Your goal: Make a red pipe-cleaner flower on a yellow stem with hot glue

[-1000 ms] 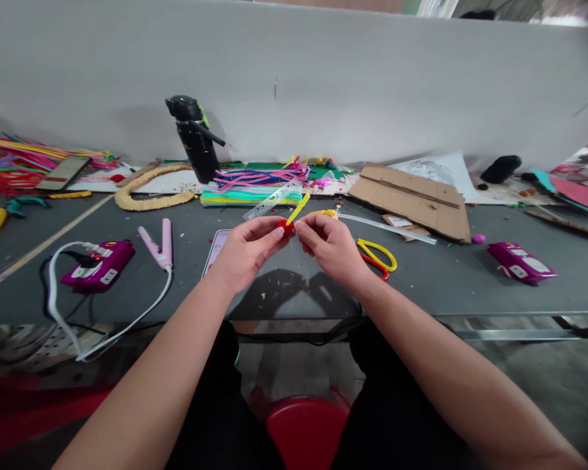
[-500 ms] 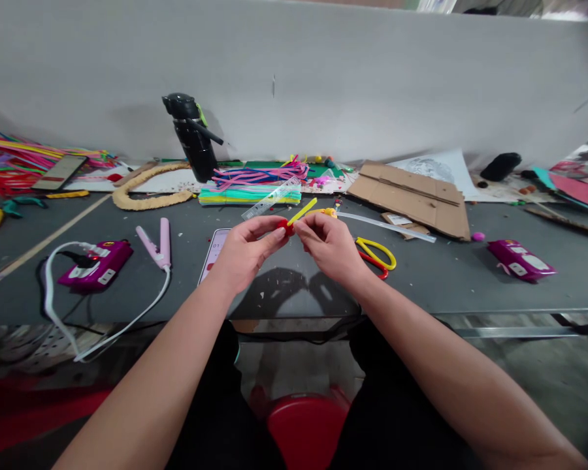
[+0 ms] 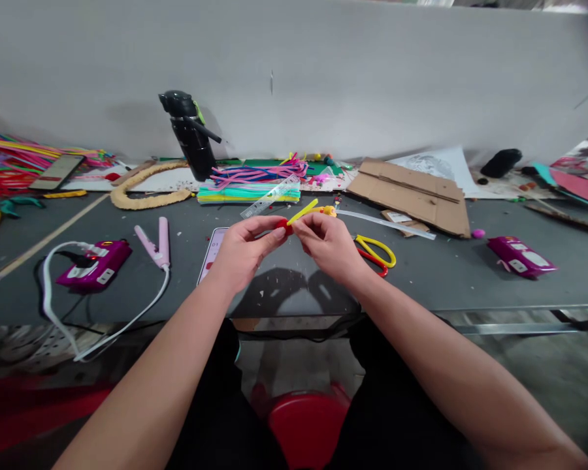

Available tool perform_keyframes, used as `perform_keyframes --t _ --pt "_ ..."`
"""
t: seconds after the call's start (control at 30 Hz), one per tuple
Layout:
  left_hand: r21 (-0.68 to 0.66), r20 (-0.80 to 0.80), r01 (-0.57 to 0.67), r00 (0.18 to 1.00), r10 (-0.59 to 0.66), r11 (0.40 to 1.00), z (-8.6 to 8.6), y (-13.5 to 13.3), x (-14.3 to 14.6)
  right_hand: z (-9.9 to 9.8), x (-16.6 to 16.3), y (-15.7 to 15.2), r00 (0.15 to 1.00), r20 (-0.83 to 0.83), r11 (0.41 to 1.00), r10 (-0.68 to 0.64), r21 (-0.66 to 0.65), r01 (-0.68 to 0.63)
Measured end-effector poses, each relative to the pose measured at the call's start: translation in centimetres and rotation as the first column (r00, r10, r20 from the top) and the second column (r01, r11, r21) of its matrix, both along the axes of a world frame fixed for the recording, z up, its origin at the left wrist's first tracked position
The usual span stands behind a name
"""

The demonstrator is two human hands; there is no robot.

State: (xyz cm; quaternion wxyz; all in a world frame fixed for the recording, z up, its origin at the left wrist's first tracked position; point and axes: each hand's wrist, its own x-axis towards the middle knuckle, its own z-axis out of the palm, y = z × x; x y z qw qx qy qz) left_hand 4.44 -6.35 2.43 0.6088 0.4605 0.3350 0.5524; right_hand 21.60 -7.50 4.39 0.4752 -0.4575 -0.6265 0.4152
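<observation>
Above the grey table (image 3: 294, 303) my left hand (image 3: 242, 251) pinches a small red fuzzy piece (image 3: 285, 226) between thumb and fingers. My right hand (image 3: 328, 248) is closed beside it, its fingertips on a short yellow pipe cleaner (image 3: 304, 211) that sticks up to the right from the red piece. The fingers hide how the two pieces meet. Partly behind my left wrist lies a phone (image 3: 210, 253). To the right of my right hand are scissors (image 3: 379, 251) with yellow and red handles.
Bundled pipe cleaners (image 3: 247, 194) and a clear ruler (image 3: 269, 197) lie ahead, near a black bottle (image 3: 189, 137). On the left are a pink hair straightener (image 3: 163, 241) and a purple power strip (image 3: 98, 264) with cords. Cardboard (image 3: 411, 196) and another purple power strip (image 3: 522, 258) are right.
The view has shifted very slightly. Both hands keep the same hold on the red piece and the yellow pipe cleaner, with hardly any visible movement.
</observation>
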Motion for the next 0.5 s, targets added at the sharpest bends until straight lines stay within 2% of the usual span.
perform_keyframes --t 0.17,0.33,0.5 --pt "-0.018 0.022 0.005 1.0 -0.004 1.0 0.12 -0.03 0.04 0.16 0.01 -0.14 0.999 -0.03 1.0 0.011 -0.019 -0.012" --pt "-0.037 0.061 0.005 0.998 -0.002 0.999 0.34 -0.05 0.0 0.31 0.05 -0.28 0.994 -0.103 0.995 0.044 -0.085 -0.053" --pt "-0.04 0.065 0.026 0.998 -0.023 0.999 0.28 -0.05 -0.11 0.11 0.37 -0.02 0.975 -0.208 0.991 0.081 -0.092 -0.102"
